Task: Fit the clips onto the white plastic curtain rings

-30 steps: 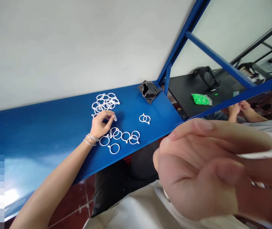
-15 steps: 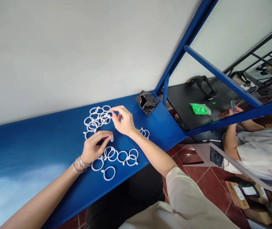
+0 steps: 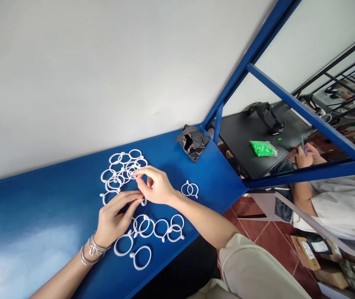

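White curtain rings (image 3: 115, 158), each with a small tab, lie overlapped in a cluster beyond my hands. My left hand (image 3: 115, 214) is closed, its thumb and fingertips pinching a white curtain ring (image 3: 144, 202) seen nearly edge-on and partly hidden. Just above it, my right hand (image 3: 155, 185) has thumb and forefinger pinched at the near right side of the cluster, apparently on a ring; its fingers partly cover what they hold. Nearer to me is a looser row of rings (image 3: 161, 231), with a single ring (image 3: 142, 258) in front.
Two linked rings (image 3: 190, 189) rest right of my right forearm. A torn black plastic bag (image 3: 193, 142) sits at the back right of the blue table (image 3: 56, 199). Beyond the blue frame (image 3: 302, 108), a green packet (image 3: 263, 148) lies on a black table near a seated person.
My right hand has come down from the cluster's far right edge toward my left hand. The two linked rings at right show fully. The view has shifted slightly.
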The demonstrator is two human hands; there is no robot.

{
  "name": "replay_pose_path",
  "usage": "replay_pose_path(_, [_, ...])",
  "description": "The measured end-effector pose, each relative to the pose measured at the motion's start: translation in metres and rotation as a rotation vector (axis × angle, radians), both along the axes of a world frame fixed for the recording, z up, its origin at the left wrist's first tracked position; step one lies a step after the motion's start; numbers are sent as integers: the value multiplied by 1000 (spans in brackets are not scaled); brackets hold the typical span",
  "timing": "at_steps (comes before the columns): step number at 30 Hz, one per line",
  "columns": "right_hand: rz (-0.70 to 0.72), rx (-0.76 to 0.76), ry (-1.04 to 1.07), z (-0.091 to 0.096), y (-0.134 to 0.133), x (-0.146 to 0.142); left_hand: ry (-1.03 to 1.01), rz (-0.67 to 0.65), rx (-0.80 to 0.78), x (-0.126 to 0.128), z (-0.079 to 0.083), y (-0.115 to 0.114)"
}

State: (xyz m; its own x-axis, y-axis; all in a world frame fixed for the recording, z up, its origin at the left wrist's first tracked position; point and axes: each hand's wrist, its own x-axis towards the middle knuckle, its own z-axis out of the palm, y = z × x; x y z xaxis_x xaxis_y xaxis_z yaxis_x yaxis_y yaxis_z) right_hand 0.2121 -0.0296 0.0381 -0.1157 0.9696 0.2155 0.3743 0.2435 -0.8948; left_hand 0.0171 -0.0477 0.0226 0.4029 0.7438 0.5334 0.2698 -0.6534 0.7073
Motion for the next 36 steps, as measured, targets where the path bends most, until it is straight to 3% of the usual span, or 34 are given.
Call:
replay_pose_path(29, [39, -87, -5, -8, 4, 0, -57, -34, -93, -4, -1, 2])
replay_pose_path(36, [133, -269, 39, -7, 3, -4, -48, -43, -70, -2, 2, 3])
